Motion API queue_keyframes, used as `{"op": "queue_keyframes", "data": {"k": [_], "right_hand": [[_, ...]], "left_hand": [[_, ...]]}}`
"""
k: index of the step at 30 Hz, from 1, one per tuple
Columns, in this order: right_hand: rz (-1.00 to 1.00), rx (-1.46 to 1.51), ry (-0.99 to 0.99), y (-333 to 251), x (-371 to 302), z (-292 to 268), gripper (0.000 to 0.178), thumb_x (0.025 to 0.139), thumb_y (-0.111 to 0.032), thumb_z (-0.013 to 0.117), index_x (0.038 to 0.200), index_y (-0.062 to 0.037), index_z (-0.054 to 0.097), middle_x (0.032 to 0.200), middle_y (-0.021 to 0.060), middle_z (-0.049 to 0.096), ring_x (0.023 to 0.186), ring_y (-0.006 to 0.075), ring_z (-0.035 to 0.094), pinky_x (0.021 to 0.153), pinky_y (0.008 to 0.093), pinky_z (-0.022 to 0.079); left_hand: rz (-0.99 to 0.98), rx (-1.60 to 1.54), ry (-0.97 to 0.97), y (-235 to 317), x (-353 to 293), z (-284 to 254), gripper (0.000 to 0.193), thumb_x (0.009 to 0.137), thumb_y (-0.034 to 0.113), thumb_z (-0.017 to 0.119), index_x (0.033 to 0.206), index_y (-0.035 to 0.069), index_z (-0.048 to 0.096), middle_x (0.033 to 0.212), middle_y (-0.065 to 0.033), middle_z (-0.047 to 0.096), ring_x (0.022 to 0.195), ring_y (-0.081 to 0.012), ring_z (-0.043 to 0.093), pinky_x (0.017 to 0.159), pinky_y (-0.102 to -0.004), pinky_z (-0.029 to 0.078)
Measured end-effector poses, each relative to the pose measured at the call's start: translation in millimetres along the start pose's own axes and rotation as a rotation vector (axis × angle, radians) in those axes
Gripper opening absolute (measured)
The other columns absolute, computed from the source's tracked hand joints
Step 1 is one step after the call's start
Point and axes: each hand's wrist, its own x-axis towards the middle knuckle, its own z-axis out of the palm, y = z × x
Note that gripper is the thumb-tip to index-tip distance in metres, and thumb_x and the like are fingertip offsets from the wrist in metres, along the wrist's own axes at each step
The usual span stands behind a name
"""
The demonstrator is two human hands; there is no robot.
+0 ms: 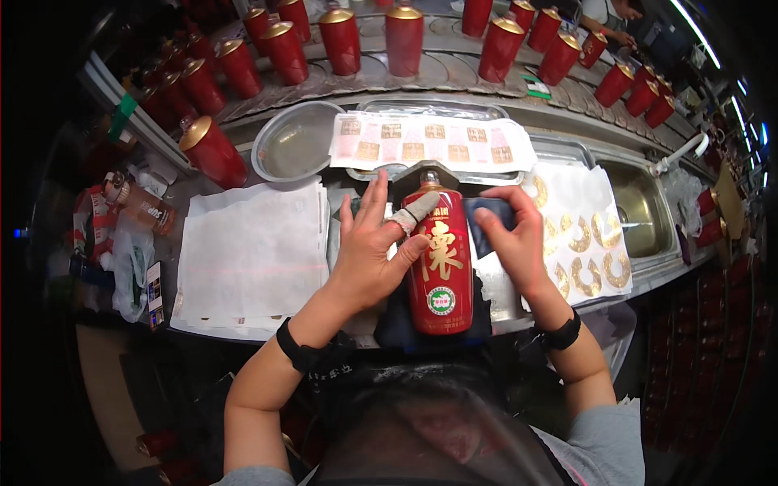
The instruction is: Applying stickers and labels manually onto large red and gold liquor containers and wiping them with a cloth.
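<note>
The red bottle lies label-up on a dark cloth, probably for cushioning, by the near edge of the bench. The left hand is spread, its thumb against the bottle; the right hand curls beside a blue pad, pinching or not, I cannot tell. White sheets and gold stickers limit sideways room; a tray bounds the far side.

Bottle between paper stack on left and sticker sheet on right, basin behind paper stack.
</note>
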Motion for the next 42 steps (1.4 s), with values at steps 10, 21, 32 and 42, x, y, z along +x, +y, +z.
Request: {"op": "queue_keyframes", "data": {"k": [10,21,32,42], "right_hand": [[0.143,-0.032,0.072,34,-6,-28,0.023,0.079,-0.012,0.073,0.098,-0.0019,0.065,0.083,0.0079,0.065,0.078,0.0127,0.062,0.069,0.0283,0.050],[0.448,0.339,-0.198,39,-94,-71,0.023,0.085,-0.020,0.073,0.096,-0.0015,0.065,0.086,0.0015,0.064,0.074,0.0067,0.055,0.069,0.0214,0.044],[-0.079,-0.390,-0.339,5,-110,-6,0.097,0.070,-0.020,0.076,0.150,-0.0058,0.023,0.126,0.0227,0.054,0.111,0.0382,0.058,0.088,0.0433,0.052],[-0.111,-0.253,-0.294,2,-107,2,0.094,0.069,-0.019,0.076,0.149,-0.0038,0.030,0.117,0.0247,0.061,0.101,0.0361,0.064,0.085,0.0420,0.052]], "left_hand": [[-0.051,-0.269,0.315,23,2,-14,0.025,0.090,0.016,0.062,0.108,0.000,0.070,0.134,-0.0282,0.053,0.126,-0.0349,0.051,0.107,-0.0451,0.034],[-0.061,-0.140,0.192,-3,41,-8,0.025,0.093,0.021,0.061,0.104,0.000,0.069,0.089,-0.0142,0.068,0.080,-0.0256,0.065,0.075,-0.0321,0.049],[-0.362,-0.470,0.022,-2,54,11,0.039,0.095,0.036,0.062,0.098,-0.003,0.059,0.096,-0.0151,0.071,0.089,-0.0175,0.066,0.079,-0.0310,0.050],[-0.369,-0.591,0.070,-22,57,21,0.041,0.096,0.039,0.059,0.097,-0.002,0.053,0.097,-0.0119,0.067,0.086,-0.0174,0.063,0.081,-0.0295,0.048]]}}
